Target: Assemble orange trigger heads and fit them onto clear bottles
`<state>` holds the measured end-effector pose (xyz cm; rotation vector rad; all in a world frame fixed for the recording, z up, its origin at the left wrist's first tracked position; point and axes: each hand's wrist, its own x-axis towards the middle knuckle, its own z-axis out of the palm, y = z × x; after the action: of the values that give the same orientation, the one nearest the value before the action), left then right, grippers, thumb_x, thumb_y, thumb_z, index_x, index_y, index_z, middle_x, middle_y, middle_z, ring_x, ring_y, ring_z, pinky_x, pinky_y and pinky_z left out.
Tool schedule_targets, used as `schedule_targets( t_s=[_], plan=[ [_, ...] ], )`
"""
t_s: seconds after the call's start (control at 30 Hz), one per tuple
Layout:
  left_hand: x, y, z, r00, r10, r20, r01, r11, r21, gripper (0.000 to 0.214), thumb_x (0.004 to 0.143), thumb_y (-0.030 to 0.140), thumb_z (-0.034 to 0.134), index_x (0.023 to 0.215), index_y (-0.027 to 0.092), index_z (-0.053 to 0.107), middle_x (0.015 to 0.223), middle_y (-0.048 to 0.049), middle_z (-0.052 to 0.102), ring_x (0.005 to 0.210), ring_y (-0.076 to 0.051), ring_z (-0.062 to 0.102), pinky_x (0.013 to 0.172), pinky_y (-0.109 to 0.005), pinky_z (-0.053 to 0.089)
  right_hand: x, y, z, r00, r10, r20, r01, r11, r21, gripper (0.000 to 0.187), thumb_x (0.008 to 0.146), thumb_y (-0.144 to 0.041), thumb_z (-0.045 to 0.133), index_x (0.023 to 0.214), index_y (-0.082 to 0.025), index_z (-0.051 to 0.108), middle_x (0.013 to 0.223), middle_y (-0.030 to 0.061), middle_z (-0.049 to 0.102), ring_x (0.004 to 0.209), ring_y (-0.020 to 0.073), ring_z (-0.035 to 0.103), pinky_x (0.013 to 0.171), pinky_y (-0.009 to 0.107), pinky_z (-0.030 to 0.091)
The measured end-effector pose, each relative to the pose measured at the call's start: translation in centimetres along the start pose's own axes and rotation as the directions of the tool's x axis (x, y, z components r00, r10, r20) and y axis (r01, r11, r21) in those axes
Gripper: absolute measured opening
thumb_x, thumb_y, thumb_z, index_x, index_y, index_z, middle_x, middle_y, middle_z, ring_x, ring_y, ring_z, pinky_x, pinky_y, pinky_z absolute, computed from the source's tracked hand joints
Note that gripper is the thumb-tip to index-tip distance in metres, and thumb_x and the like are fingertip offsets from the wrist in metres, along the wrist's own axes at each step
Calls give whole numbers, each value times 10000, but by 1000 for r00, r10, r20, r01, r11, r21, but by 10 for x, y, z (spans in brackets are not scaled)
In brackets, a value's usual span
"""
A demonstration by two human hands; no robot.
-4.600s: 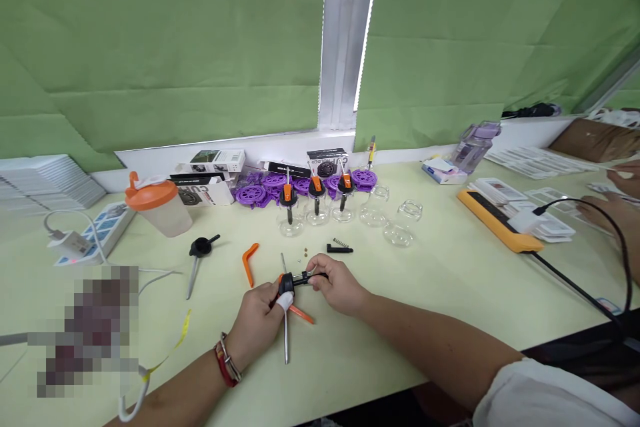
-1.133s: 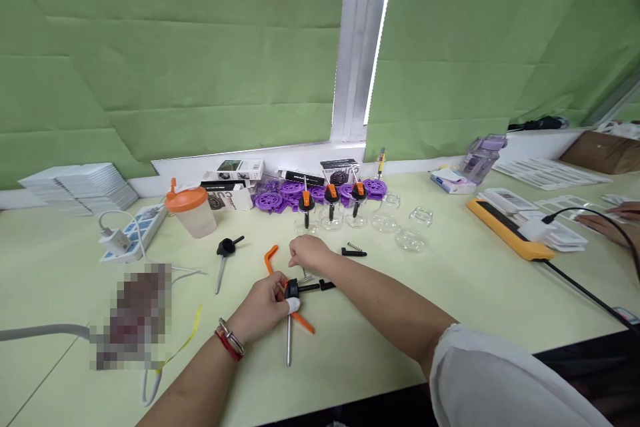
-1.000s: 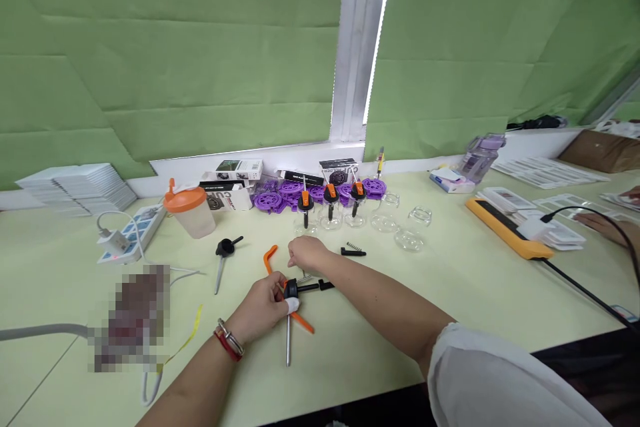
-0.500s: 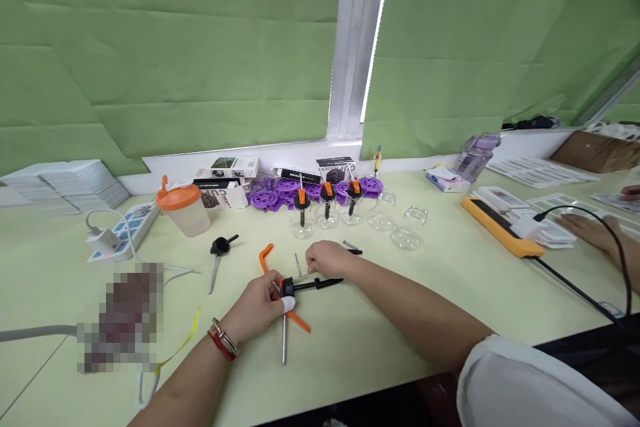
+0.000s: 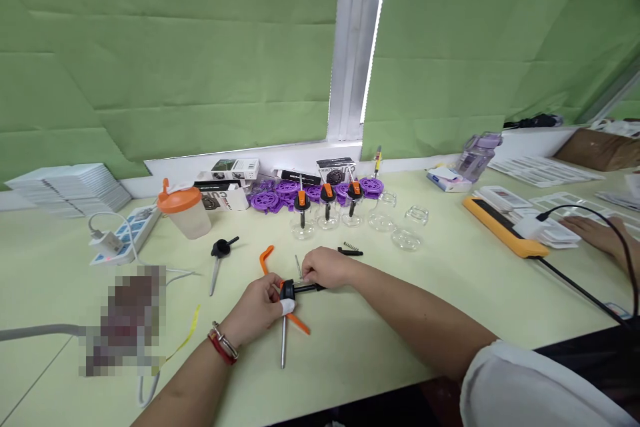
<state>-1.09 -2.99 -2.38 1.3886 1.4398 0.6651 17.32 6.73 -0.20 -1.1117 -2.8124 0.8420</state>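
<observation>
My left hand (image 5: 261, 300) is closed around a black plastic part (image 5: 287, 291) with a metal rod (image 5: 284, 343) sticking out toward me and a dark stem (image 5: 306, 287) pointing right. White tape covers one of its fingertips. My right hand (image 5: 326, 268) pinches a thin metal pin (image 5: 299, 282) against the top of the black part; its fingers partly hide it. Another thin metal pin (image 5: 298, 265) lies just beyond. Under the left hand, an orange curved strip (image 5: 300, 324) shows, and an orange hooked end (image 5: 267, 257) shows behind it.
A black cup-shaped part (image 5: 221, 248) lies to the left, and a spring (image 5: 351, 246) beside a black piece (image 5: 350, 252) to the right. Farther back stand several clear holders (image 5: 406, 239), purple discs (image 5: 265, 201) and an orange-lidded cup (image 5: 186, 217). A co-worker's hand (image 5: 593, 232) rests at the far right.
My right hand has moved slightly left, bringing the pin closer against the black part. My left hand keeps its hold in nearly the same place.
</observation>
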Motion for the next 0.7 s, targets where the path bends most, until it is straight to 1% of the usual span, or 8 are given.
schedule_targets(
  t_s=[0.07,0.2,0.3,0.37,0.43,0.53,0.63,0.7],
  plan=[
    [0,0,1,1000,-15,-9,15,999,-40,340,666,397,701,850,163,534,588,80,476,435,-66,370,413,-212,278,0,-6,3,1000,24,20,-25,999,32,124,780,-204,617,809,-170,734,791,32,697,698,127,560,574,208,338],
    [-1,1,2,998,-52,-45,46,992,-121,413,603,400,750,862,132,573,581,68,497,445,-68,386,437,-219,294,5,-12,8,997,80,-7,-79,988,136,143,792,-252,616,811,-155,719,752,26,661,631,106,504,545,207,322],
    [-3,5,2,986,-33,-161,0,979,-202,510,530,342,805,935,142,568,593,72,509,516,-93,459,496,-220,350,10,-12,11,995,98,-7,-94,975,202,146,795,-262,616,790,-144,702,643,-8,582,582,91,449,531,207,304],
    [-4,8,1,977,-23,-213,-29,970,-240,528,505,316,819,937,149,565,620,62,537,570,-111,503,549,-232,391,12,-11,14,996,83,-13,-78,968,240,144,797,-258,614,762,-138,685,593,-31,529,564,83,419,529,205,296],
    [-5,10,-2,979,-27,-203,-24,969,-244,469,506,315,817,875,140,588,664,32,575,617,-126,527,600,-252,420,13,-9,17,996,77,-38,-62,952,299,134,794,-247,613,740,-137,667,591,-40,513,566,79,413,528,200,298],
    [-5,11,-7,990,-5,-139,-26,975,-222,362,549,325,795,807,125,640,736,-6,619,683,-141,538,672,-271,431,15,-6,23,993,91,-74,-53,908,416,102,770,-241,632,744,-143,645,630,-41,532,576,78,434,523,189,320],
    [-5,11,-13,996,18,-84,-35,978,-208,313,615,331,757,844,130,690,774,-12,642,713,-147,535,704,-274,419,17,-4,26,991,103,-90,-45,864,502,117,719,-220,670,807,-150,638,676,-31,562,593,85,474,523,184,354],
    [-5,10,-18,999,13,-51,-24,978,-208,318,636,334,741,881,133,711,785,-15,654,722,-156,538,705,-278,413,19,-6,23,991,90,-94,-23,833,552,202,691,-160,668,890,-148,642,746,-12,594,637,92,510,548,180,384]
  ],
)
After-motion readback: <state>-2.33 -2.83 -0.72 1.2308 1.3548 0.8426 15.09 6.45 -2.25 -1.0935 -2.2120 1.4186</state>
